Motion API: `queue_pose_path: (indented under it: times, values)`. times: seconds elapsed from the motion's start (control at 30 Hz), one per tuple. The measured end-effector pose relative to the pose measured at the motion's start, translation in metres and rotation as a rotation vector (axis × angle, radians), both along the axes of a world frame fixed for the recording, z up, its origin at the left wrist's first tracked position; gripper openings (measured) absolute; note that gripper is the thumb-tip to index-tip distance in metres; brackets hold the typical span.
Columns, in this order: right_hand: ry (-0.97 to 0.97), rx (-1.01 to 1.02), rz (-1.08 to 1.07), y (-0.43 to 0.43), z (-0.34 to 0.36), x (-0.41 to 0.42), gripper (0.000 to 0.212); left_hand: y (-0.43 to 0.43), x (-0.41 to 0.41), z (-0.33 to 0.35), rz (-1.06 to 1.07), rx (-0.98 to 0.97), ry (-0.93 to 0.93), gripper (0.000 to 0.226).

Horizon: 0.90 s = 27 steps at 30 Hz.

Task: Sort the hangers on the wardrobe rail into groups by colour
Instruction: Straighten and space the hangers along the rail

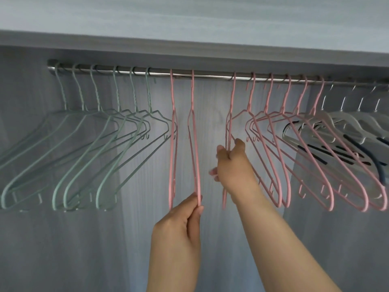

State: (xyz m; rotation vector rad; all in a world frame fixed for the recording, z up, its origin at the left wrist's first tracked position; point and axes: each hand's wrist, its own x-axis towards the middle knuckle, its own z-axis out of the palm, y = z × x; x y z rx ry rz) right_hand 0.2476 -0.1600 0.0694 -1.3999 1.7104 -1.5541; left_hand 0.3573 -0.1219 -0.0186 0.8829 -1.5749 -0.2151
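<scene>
A steel wardrobe rail (210, 76) runs across the top. Several pale green wire hangers (88, 157) hang at its left end. Two pink hangers hang near the middle; my left hand (181, 224) pinches the lower end of the right one (194, 144) between thumb and fingers. The other pink hanger (173, 144) hangs free beside it. My right hand (233, 163) grips a third pink hanger (229, 125) further right. Several more pink hangers (294, 161) follow it. Several white hangers with dark strips (345, 135) fill the right end.
The wardrobe's grey back panel (210, 114) shows through a gap on the rail between the two held hangers. A shelf edge (189, 45) sits just above the rail. Below the hangers there is open wardrobe space.
</scene>
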Motion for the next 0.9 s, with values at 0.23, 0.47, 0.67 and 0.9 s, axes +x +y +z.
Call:
queue_pose_path:
  times: [0.23, 0.47, 0.67, 0.9]
  values:
    - [-0.082, -0.122, 0.018, -0.006, -0.006, 0.000, 0.044, -0.003, 0.001, -0.004, 0.008, 0.020, -0.013, 0.025]
    - [-0.074, -0.144, 0.071, -0.025, -0.016, 0.003, 0.042, -0.002, 0.000, 0.000, -0.001, 0.051, -0.022, 0.029]
    - [-0.046, -0.175, 0.086, -0.022, -0.014, 0.007, 0.041, -0.001, 0.002, -0.001, 0.017, 0.041, -0.013, 0.031]
    - [-0.043, -0.165, 0.074, -0.018, -0.012, 0.008, 0.041, 0.001, 0.000, -0.001, 0.068, 0.049, -0.011, 0.030]
